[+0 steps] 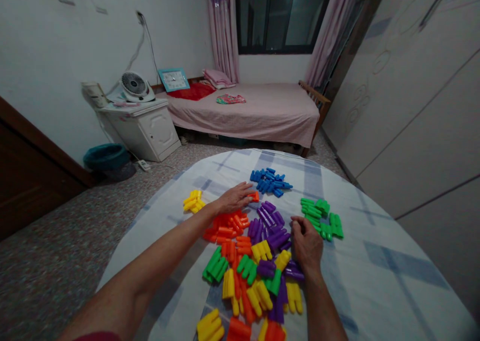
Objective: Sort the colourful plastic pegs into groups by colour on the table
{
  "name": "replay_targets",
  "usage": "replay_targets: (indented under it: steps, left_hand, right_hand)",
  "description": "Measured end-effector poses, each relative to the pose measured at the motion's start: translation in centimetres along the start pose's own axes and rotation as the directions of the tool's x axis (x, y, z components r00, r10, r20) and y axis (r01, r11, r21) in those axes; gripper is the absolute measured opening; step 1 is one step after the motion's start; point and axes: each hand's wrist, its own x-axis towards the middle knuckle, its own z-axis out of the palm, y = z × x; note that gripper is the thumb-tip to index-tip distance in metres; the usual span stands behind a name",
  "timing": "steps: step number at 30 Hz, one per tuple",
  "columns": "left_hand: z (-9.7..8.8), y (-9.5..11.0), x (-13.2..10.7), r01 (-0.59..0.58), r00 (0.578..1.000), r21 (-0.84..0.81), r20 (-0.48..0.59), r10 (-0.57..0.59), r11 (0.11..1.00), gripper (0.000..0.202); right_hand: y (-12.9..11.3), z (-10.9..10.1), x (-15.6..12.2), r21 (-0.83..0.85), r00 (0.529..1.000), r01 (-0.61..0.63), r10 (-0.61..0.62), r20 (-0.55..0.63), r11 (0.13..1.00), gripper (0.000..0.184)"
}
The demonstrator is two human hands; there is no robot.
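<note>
My left hand (pixel 235 197) reaches over the table with its fingers stretched out, fingertips at a single orange plastic piece (pixel 254 196). Beneath its wrist lies a pile of orange plastic pieces (pixel 227 226). My right hand (pixel 308 243) is closed with curled fingers, resting just right of the purple plastic pieces (pixel 270 223); whatever it may hold is hidden. Nearer to me, yellow pieces (pixel 259 297), green pieces (pixel 215 266), orange and purple ones lie mixed together. Many look like short joined tubes or finger shapes.
Blue pieces (pixel 270 181) form a group at the far side, green pieces (pixel 320 217) at right, yellow pieces (pixel 194 201) at left. A checked cloth covers the round table (pixel 378 261). Beyond stand a bed (pixel 270 106), a white cabinet (pixel 157 131) and a bin (pixel 107 158).
</note>
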Motion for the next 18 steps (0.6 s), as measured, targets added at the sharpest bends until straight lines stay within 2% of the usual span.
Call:
replay_targets:
  steps: [4, 7, 11, 14, 18]
  left_hand:
    - [0.7, 0.3, 2.3, -0.044, 0.995, -0.109, 0.083, 0.054, 0.993, 0.035]
    - [0.3, 0.8, 2.2, -0.006, 0.996, -0.171, 0.085, 0.021, 0.985, 0.026]
    - [-0.7, 1.5, -0.1, 0.077, 0.992, -0.236, 0.112, -0.052, 0.969, 0.027]
    - [-1.0, 1.6, -2.7, 0.049, 0.999, -0.232, 0.020, -0.045, 0.971, 0.031]
    - [-0.4, 1.6, -5.4, 0.138, 0.981, -0.235, -0.100, -0.165, 0.962, 0.038]
  right_hand:
    - [0.3, 0.2, 0.1, 0.004, 1.000, -0.010, 0.010, -0.005, 1.000, 0.037]
    - [0.6, 0.4, 0.1, 0.003, 1.000, -0.006, 0.006, -0.016, 1.000, 0.039]
    - [0.7, 0.5, 0.1, 0.000, 1.000, -0.001, 0.001, -0.018, 1.000, 0.039]
    - [0.6, 0.5, 0.1, -0.009, 1.000, -0.012, 0.012, -0.017, 1.000, 0.038]
    - [0.5, 0.5, 0.1, -0.016, 1.000, -0.011, 0.010, -0.020, 1.000, 0.037]
